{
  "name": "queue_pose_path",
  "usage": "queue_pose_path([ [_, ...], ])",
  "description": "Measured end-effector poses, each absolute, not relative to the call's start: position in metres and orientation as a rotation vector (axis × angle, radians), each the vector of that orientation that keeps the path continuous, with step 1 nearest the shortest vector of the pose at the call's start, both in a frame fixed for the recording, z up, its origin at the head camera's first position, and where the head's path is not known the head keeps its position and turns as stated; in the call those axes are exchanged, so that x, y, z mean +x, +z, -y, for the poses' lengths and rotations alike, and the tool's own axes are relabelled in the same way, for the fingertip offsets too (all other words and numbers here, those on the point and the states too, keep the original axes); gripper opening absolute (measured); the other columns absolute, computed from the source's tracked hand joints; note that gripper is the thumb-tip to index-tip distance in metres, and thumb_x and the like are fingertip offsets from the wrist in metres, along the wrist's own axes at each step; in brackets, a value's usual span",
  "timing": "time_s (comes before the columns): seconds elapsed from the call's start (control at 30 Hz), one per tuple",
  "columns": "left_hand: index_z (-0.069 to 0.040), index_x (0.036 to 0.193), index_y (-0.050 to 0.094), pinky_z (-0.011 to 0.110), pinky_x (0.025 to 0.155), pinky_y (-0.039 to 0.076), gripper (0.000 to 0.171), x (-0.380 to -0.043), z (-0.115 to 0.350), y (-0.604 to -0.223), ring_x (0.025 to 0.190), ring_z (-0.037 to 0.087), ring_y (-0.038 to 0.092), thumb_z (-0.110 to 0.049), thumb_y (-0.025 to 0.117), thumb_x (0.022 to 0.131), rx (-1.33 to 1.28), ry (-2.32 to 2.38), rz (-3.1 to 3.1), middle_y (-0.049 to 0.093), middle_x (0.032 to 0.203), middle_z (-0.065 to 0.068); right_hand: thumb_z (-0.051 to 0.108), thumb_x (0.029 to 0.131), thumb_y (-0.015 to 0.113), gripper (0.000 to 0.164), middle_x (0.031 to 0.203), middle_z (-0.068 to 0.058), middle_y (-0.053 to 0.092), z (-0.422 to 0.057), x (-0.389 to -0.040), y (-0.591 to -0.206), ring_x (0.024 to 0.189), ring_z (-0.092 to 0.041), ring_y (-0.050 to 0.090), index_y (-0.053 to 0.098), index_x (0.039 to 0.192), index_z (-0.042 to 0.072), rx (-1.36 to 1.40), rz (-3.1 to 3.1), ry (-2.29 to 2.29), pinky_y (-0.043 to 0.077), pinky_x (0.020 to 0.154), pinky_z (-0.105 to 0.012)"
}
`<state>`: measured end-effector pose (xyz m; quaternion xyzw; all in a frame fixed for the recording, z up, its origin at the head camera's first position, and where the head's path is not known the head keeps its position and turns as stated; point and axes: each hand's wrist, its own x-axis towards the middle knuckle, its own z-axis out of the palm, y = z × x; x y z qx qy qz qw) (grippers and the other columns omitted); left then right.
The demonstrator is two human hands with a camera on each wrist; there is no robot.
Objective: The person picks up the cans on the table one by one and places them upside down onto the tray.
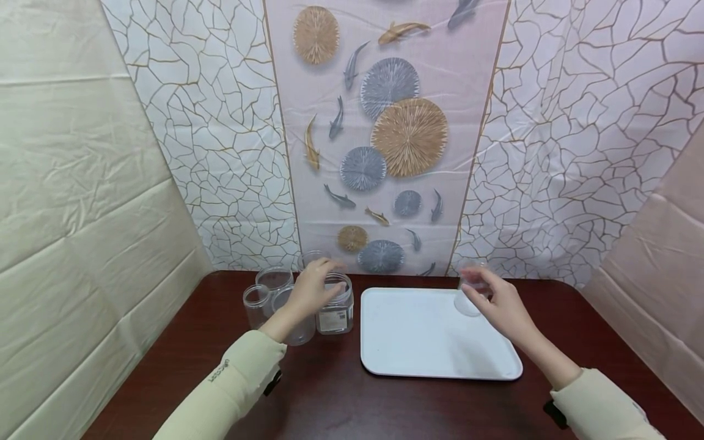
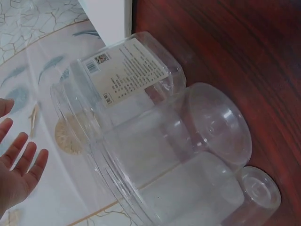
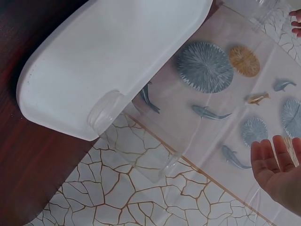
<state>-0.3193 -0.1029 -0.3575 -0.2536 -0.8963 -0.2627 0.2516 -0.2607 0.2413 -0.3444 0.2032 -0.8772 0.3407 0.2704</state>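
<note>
A clear plastic jar [image 1: 467, 304] stands upright on the back right part of a white tray [image 1: 407, 342]. My right hand [image 1: 503, 305] is above this jar, fingers slightly bent; in the right wrist view a gap separates the hand [image 3: 280, 172] from the jar [image 3: 141, 146]. On the left, my left hand [image 1: 315, 286] hovers over a group of clear jars with spread fingers. Nearest to it are a labelled jar [image 1: 334, 321] and a round jar [image 1: 300, 330]. The left wrist view shows that hand [image 2: 21, 176] holding nothing, apart from the labelled jar [image 2: 127, 75].
A narrow jar [image 1: 256, 308] and a wider jar [image 1: 275, 279] stand at the group's left, with another jar partly behind my left hand. The dark red table [image 1: 330, 397] ends at a patterned cloth backdrop [image 1: 236, 153]. Cloth walls rise on both sides.
</note>
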Motion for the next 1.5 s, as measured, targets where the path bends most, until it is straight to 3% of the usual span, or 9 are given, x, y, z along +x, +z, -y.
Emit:
queue_pose_path([
  [0.27,-0.014,0.121,0.063,0.048,0.086,0.049,0.038,-0.327,0.103,-0.351,0.109,0.033,0.055,-0.024,0.069,0.086,-0.634,-0.712,2.593,0.061,0.117,0.013,0.01,0.092,0.06,0.024,0.102,-0.013,0.068,-0.239,-0.26,-0.349,0.09,0.009,0.054,0.061,0.115,0.003,0.555,2.373,0.944,0.051,0.073,-0.021],
  [0.43,-0.016,0.126,0.059,0.049,0.088,0.048,0.044,-0.332,0.103,-0.347,0.113,0.033,0.054,-0.032,0.068,0.086,-0.575,-0.67,2.69,0.059,0.122,0.012,0.01,0.092,0.06,0.025,0.103,-0.015,0.068,-0.237,-0.259,-0.351,0.093,-0.002,0.059,0.061,0.116,0.003,0.557,2.378,0.944,0.053,0.076,-0.029],
  [0.73,-0.018,0.135,0.052,0.05,0.09,0.047,0.059,-0.342,0.103,-0.347,0.116,0.035,0.051,-0.038,0.071,0.083,-0.524,-0.645,2.835,0.053,0.126,0.014,0.01,0.091,0.061,0.025,0.105,-0.012,0.068,-0.235,-0.254,-0.359,0.094,-0.018,0.06,0.062,0.115,0.004,0.537,2.4,0.93,0.053,0.077,-0.03],
  [1.07,-0.012,0.126,0.057,0.05,0.093,0.046,0.064,-0.36,0.105,-0.357,0.114,0.038,0.054,-0.044,0.076,0.074,-0.628,-0.623,2.927,0.055,0.127,0.018,0.008,0.09,0.062,0.024,0.103,-0.01,0.068,-0.232,-0.252,-0.368,0.093,-0.022,0.061,0.062,0.114,0.004,0.546,2.404,0.944,0.054,0.076,-0.038],
  [1.5,-0.007,0.127,0.056,0.045,0.099,0.043,0.063,-0.357,0.099,-0.335,0.119,0.032,0.053,-0.037,0.076,0.076,-0.566,-0.505,3.162,0.058,0.127,0.015,0.007,0.09,0.062,0.023,0.103,-0.01,0.069,-0.227,-0.257,-0.371,0.093,-0.023,0.062,0.062,0.113,0.003,0.59,2.393,0.935,0.054,0.075,-0.039],
])
